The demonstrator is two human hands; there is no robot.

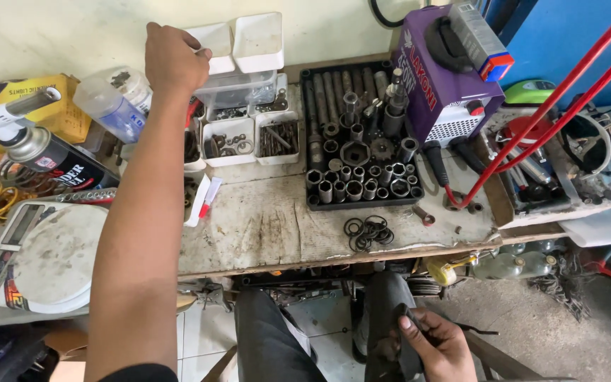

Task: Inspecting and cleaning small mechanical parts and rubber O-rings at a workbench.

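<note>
Right hand [438, 344] low over knee pinching dark ring [419, 320], left hand [172, 58] — far off — on white bin [213, 39]

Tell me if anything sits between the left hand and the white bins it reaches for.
Nothing visible does. The left hand is already at the left white bin, fingers at its edge. The clear box and parts trays lie below, out of the way.
</note>
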